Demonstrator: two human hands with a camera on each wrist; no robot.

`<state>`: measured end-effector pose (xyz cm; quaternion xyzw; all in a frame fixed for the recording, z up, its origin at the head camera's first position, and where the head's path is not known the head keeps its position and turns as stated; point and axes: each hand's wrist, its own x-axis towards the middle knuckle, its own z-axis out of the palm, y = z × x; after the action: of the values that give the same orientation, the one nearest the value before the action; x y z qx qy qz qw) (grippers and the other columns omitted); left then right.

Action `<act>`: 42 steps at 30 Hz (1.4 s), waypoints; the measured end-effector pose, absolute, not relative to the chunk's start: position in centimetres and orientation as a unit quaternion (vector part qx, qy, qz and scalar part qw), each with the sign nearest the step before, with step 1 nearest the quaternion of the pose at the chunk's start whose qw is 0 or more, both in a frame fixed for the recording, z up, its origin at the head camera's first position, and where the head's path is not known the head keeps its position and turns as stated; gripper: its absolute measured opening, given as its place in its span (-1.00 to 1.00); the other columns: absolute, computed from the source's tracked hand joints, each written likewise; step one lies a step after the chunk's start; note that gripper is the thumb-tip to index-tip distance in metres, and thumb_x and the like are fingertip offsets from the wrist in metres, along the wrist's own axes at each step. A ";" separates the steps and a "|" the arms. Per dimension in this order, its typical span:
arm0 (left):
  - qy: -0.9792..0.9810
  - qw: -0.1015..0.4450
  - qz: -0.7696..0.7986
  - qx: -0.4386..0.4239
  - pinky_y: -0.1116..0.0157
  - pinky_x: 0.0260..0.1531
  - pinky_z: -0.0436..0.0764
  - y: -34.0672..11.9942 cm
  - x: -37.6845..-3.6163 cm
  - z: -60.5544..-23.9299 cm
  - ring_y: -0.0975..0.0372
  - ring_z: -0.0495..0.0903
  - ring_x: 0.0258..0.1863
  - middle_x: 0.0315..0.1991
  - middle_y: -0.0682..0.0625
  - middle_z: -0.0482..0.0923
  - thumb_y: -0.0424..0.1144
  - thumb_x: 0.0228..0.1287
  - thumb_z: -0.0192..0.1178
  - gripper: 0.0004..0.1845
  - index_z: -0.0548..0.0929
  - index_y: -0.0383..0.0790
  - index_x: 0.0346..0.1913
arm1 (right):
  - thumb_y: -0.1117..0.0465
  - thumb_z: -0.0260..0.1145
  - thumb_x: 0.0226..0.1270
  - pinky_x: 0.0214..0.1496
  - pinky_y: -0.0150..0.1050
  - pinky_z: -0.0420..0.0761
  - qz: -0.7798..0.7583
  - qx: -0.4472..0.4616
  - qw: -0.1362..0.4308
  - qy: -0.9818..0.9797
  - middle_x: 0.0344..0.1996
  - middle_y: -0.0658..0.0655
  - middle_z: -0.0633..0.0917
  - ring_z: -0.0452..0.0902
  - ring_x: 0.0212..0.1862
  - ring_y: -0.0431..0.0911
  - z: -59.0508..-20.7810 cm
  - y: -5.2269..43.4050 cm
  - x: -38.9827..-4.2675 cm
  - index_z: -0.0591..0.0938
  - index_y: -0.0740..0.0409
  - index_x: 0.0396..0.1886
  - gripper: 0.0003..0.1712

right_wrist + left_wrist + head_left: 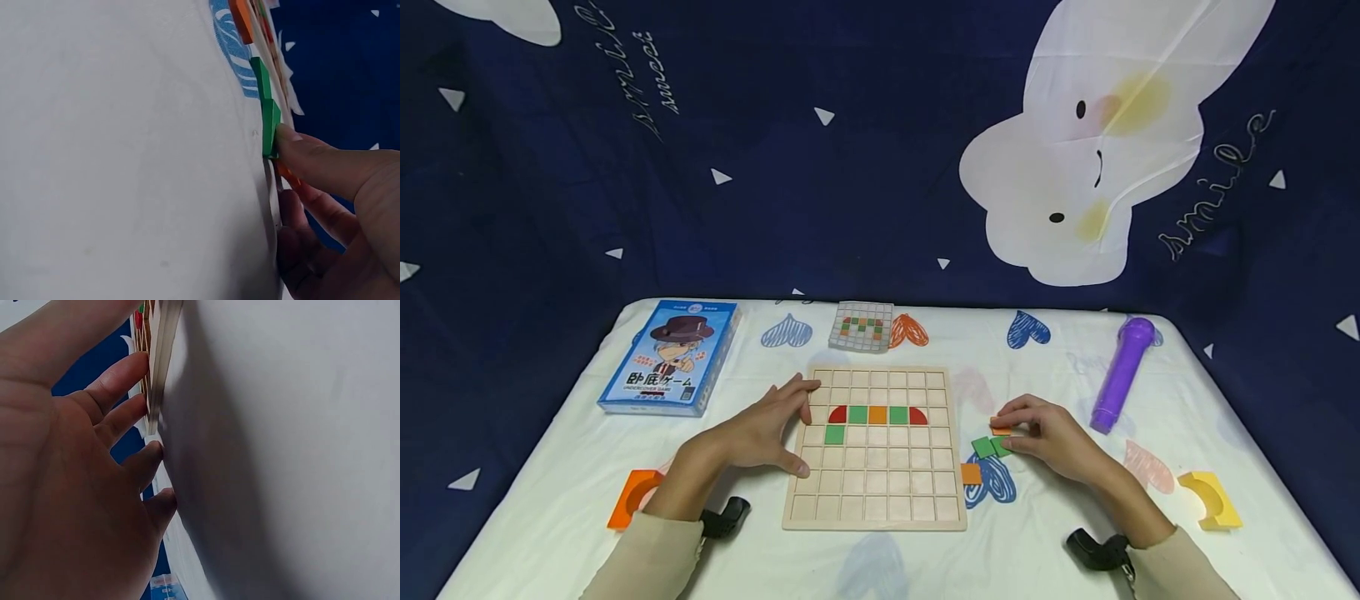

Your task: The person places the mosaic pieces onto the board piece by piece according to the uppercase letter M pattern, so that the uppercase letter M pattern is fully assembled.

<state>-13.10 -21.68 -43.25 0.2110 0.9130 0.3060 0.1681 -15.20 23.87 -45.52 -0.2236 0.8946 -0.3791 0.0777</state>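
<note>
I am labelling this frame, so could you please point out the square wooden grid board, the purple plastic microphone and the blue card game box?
Square wooden grid board (880, 492): head view, bare lower rows.
Purple plastic microphone (1120, 379): head view, mid-handle.
Blue card game box (673, 358): head view, lid centre.

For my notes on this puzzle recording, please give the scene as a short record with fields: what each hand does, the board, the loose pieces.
left hand: rests open on the left edge of the wooden grid board
right hand: pinches an orange tile, thumb on the green tiles
board: red, green, orange, green, red pieces in one row, one green square below
loose pieces: orange square beside the board
</note>
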 end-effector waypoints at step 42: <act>0.919 0.166 0.293 0.203 -0.31 0.60 -0.13 -21.5 -13.2 -43.4 -0.23 -0.15 0.67 0.61 -0.17 0.14 0.00 -0.22 0.68 -0.41 0.47 -0.03 -0.23 | 0.25 0.51 0.22 -0.11 -0.46 0.68 -0.398 -0.287 0.101 0.866 -0.05 -0.02 0.78 0.65 -0.05 -0.29 -43.6 18.7 -15.5 0.84 0.01 -0.16 -0.81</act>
<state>-13.20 -21.51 -43.41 0.2027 0.9193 0.2935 0.1664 -15.47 18.67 -43.62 -0.2868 0.8656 -0.3979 0.1005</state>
